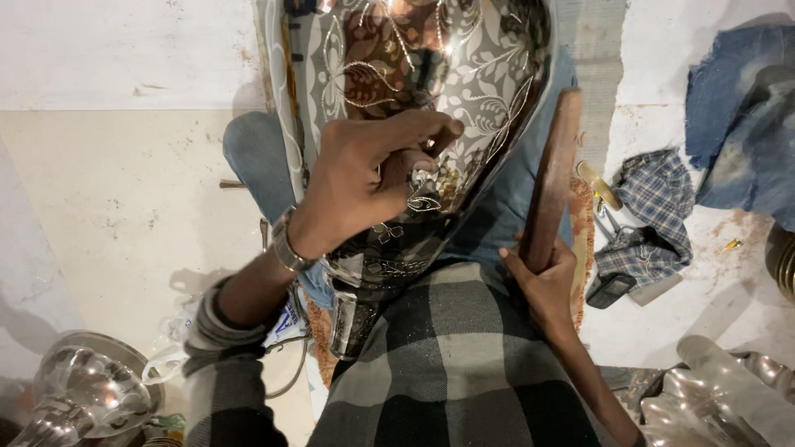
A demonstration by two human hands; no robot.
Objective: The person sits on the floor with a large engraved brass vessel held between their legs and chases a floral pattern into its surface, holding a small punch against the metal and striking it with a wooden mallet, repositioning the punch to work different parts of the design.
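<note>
The engraved metal vessel (414, 99) lies across our lap, its patterned wall facing up. To work it cleanly, we should keep it braced against the knee and set the tool square on the line. Our left hand (364, 178) is clenched around 1 small tool pressed to the metal; our right hand (542, 277) grasps a wooden mallet (553, 178), raised beside it.

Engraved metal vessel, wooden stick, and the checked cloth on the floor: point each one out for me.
Engraved metal vessel (489, 74): head view, on its flower-patterned upper wall.
Wooden stick (553, 178): head view, mid-shaft, above the right hand (542, 285) gripping its lower end.
Checked cloth (654, 199): head view, on the crumpled middle.
</note>
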